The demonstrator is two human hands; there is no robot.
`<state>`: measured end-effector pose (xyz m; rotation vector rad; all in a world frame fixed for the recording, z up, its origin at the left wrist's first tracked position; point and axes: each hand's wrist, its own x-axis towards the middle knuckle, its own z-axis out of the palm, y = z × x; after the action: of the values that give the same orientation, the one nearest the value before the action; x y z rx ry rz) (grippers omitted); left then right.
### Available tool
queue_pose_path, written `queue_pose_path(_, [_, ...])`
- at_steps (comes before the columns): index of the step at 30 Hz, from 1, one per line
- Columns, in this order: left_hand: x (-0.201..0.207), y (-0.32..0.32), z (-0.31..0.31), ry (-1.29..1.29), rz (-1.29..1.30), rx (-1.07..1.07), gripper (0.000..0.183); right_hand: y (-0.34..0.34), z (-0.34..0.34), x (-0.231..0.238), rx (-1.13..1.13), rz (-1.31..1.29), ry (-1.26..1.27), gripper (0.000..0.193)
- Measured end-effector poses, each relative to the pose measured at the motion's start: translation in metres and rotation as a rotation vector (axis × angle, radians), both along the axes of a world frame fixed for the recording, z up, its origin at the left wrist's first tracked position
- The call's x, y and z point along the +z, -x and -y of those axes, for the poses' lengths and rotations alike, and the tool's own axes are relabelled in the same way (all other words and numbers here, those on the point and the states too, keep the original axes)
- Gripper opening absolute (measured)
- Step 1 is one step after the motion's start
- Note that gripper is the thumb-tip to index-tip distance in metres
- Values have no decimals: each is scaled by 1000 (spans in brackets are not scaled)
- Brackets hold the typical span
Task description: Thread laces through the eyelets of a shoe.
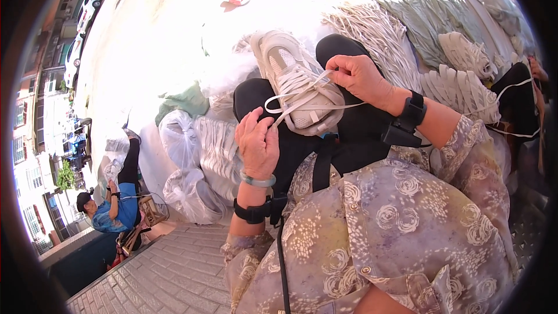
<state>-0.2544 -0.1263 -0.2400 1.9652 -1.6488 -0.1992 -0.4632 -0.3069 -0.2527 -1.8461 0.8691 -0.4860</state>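
1. Currently I have a pale shoe [280, 58] at the upper centre of the frame, resting between two black-clad knees [251, 100], its toe pointing down the frame and its opening toward the upper edge.
2. I see a flat, whitish shoelace [311, 106] threaded through it, with loose loops and ends lying across the front.
3. The right hand [361, 81], right of the shoe, has thumb and forefinger pinched together on the lace; a black strap [414, 107] circles that wrist.
4. The left hand [257, 144], lower and to the left, has its fingertips together on another stretch of the lace; a pale bracelet [257, 180] and a black wristband [253, 213] sit below it.
5. Toward the upper right I make out a spread of pale strips [378, 32], with ribbed whitish bundles [462, 90] beneath.
6. Left of the knees lie clear plastic bags [179, 134] and a green bag [186, 103].
7. At the lower left, a co-worker [119, 209] in a blue top and dark cap sits above the brick paving [157, 264], holding something pale.
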Motion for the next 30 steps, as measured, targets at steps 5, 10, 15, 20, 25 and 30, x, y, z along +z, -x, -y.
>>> queue_pose_path(5, [-1, 1, 2, 23, -52, -1, 9, 0, 6, 15, -13, 250, -476, 17])
queue_pose_path(10, [0, -2, -2, 53, -44, 1, 4, 2, 24, 16, 160, 188, -703, 17])
queue_pose_path(15, [6, -2, 1, 80, 23, -10, 5, 1, 27, 8, 90, 237, -884, 26])
queue_pose_path(20, [15, -6, -12, 51, 215, -2, 6, -2, 22, 9, 76, 243, -888, 28])
queue_pose_path(25, [9, -22, -36, 16, 150, 54, 6, -5, 18, 5, 159, 239, -866, 21])
queue_pose_path(30, [10, -19, -44, -153, -327, 120, 8, -9, 20, 4, 87, 153, -825, 14])
